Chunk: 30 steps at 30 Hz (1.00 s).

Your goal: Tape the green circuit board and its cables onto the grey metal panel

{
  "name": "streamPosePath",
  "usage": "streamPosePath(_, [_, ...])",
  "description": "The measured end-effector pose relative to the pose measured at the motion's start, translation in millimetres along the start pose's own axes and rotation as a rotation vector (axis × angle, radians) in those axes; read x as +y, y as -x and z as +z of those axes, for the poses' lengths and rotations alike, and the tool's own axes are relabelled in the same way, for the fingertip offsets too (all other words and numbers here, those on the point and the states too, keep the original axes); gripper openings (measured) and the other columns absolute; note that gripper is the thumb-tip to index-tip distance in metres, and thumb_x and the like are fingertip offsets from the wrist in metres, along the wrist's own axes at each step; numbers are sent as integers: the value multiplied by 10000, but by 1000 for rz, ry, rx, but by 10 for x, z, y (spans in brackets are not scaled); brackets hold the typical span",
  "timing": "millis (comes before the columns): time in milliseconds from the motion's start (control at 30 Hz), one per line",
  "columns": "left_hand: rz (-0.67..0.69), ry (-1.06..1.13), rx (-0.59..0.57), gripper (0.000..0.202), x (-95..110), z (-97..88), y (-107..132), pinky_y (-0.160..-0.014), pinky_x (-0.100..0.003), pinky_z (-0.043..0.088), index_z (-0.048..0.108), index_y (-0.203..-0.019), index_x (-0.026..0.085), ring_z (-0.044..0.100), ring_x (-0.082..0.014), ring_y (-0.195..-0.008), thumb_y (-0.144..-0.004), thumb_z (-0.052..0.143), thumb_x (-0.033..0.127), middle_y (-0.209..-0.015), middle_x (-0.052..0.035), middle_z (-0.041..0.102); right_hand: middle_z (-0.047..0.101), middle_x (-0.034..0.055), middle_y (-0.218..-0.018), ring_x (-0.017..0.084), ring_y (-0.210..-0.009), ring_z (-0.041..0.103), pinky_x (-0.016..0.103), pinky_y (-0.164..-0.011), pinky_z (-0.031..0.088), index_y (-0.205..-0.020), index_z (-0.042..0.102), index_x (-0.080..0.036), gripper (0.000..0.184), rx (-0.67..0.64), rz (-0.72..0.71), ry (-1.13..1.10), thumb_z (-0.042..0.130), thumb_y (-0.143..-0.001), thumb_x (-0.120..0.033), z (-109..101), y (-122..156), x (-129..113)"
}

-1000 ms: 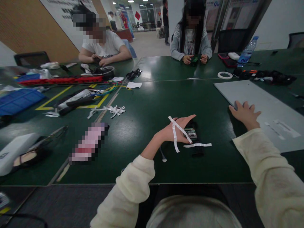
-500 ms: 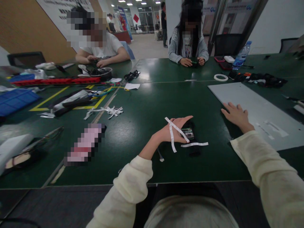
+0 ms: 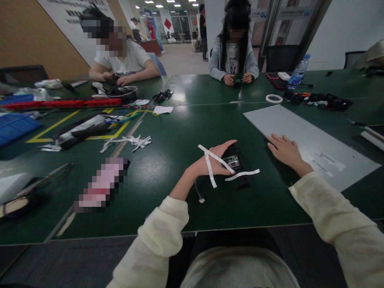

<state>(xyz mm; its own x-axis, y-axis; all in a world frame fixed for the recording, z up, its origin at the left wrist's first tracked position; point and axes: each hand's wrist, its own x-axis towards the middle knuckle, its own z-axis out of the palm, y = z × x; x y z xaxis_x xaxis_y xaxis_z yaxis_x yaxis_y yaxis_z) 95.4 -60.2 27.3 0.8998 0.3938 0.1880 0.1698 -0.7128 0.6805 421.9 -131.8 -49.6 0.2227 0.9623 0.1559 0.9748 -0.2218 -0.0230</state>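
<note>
My left hand (image 3: 210, 162) lies on the green table (image 3: 180, 136) with its fingers stretched out against a small black device (image 3: 233, 161). Two white tape strips (image 3: 213, 162) are stuck crossed over the back of that hand. Another white strip (image 3: 242, 174) lies on the table just right of the device. My right hand (image 3: 283, 152) rests flat, fingers spread, on the near edge of a grey board (image 3: 300, 126); it holds nothing.
A tape roll (image 3: 274, 98), a water bottle (image 3: 298, 74) and black parts (image 3: 327, 102) sit beyond the board. Loose white strips (image 3: 132, 141), cables, a red tray (image 3: 60, 103) and a blue bin (image 3: 15, 126) lie left. Two people sit across the table.
The view has swung slightly, so everything sits further left in the picture. Both hands keep the same pose and places on the device and the board.
</note>
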Motion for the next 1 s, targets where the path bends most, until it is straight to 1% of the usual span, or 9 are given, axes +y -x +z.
streamPosePath(167, [26,16,56,982,81,-19,-7,-1098,-493,285,199,-1458,223,368,-314,-1326,-662,745,402,-1466,-136,344,333,14,-1491,356,-1330,305,605,-985,312,-1448,310,-352,537,-6,-119,-15,187,-951,-515,-65,161,-207])
streamPosePath(367, [91,-60,125,960,182,-67,-64,-1121,-480,258,203,-1453,186,337,-314,-1348,-683,720,431,-1478,-151,322,346,7,-1483,360,-1343,289,602,-997,310,-1448,317,-353,525,2,-266,-57,216,-955,-501,-147,323,-415])
streamPosePath(467, [124,-86,173,939,223,-111,-89,-1123,-465,261,230,-1444,187,329,-306,-1353,-689,717,460,-1474,-145,333,338,5,-1487,370,-1352,271,596,-1017,308,-1449,328,-333,520,0,-339,-92,248,-956,-478,-209,390,-503])
streamPosePath(600, [140,-121,224,925,255,-175,-110,-1109,-464,284,251,-1439,190,358,-310,-1333,-686,720,453,-1460,-144,352,306,12,-1502,384,-1356,254,611,-1028,300,-1431,376,-292,511,-8,-418,-136,284,-955,-455,-288,482,-624])
streamPosePath(700, [142,-133,212,932,267,-214,-109,-1105,-473,290,245,-1443,197,357,-317,-1333,-682,723,442,-1467,-144,338,331,23,-1490,383,-1364,234,623,-1036,285,-1398,434,-261,493,-21,-496,-190,302,-957,-436,-329,573,-724])
streamPosePath(833, [124,-163,163,952,285,-286,-90,-1102,-502,281,250,-1448,211,357,-339,-1329,-661,730,447,-1465,-139,349,451,55,-1408,339,-1375,233,601,-1072,257,-1347,497,-244,444,-32,-637,-313,379,-944,-388,-390,740,-860])
streamPosePath(933, [123,-193,126,957,313,-384,-90,-1097,-502,283,253,-1447,221,374,-337,-1319,-651,733,446,-1452,-131,375,495,60,-1363,310,-1359,275,576,-1089,250,-1303,540,-254,405,-38,-725,-388,420,-934,-367,-470,873,-955])
streamPosePath(1000, [135,-213,97,958,338,-452,-108,-1099,-490,283,262,-1443,223,381,-330,-1315,-645,736,457,-1453,-124,379,496,48,-1362,288,-1342,310,554,-1101,245,-1319,524,-269,411,-44,-785,-426,427,-932,-367,-535,948,-1012])
